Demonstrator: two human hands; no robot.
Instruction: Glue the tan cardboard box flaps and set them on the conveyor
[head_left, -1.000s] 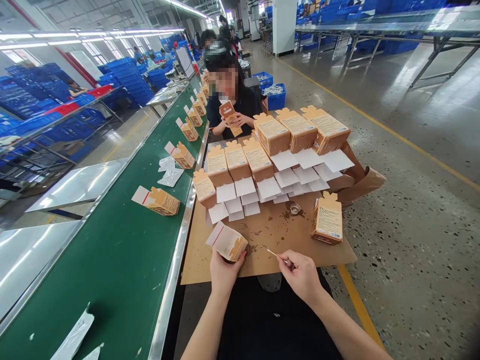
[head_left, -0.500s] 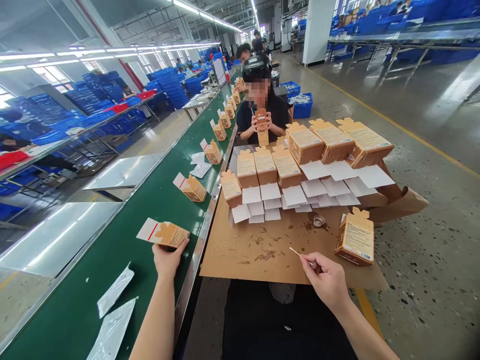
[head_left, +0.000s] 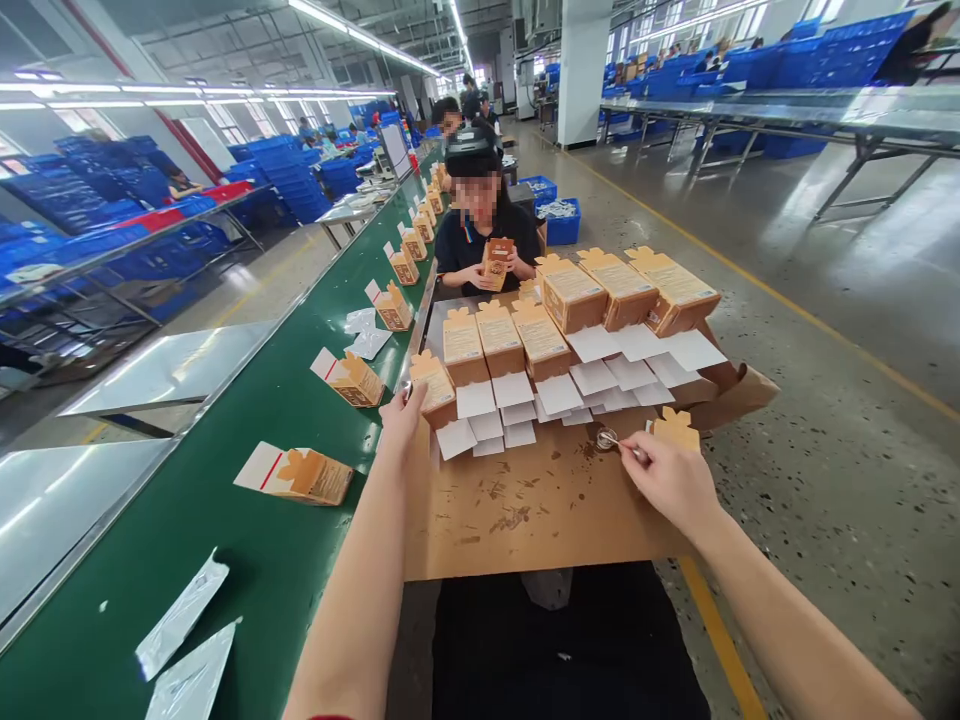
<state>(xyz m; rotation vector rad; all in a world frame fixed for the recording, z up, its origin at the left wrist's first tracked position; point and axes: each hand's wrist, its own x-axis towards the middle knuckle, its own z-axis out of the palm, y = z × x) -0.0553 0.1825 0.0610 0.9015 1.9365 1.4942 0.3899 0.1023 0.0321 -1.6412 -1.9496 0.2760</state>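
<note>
A thin cotton swab (head_left: 624, 445) tilts — tip inside a small glass dish (head_left: 606, 439).

The bench top is a sheet of matt, slightly rough brown cardboard (head_left: 517, 520) with dark stains, carrying matt kraft-paperboard cartons (head_left: 571, 295), smooth matt white paper slips (head_left: 592, 343), a small clear glass dish (head_left: 606, 439) and a thin stick (head_left: 619, 443) of undetermined material. Beside it runs a smooth, semi-gloss green conveyor belt (head_left: 150, 520) edged by a bright metal rail (head_left: 415, 335), with glossy silver foil pouches (head_left: 182, 615) lying on the belt. Beyond are blue plastic crates (head_left: 562, 222), and the speckled terrazzo floor (head_left: 840, 520) is polished to a sheen.
</note>
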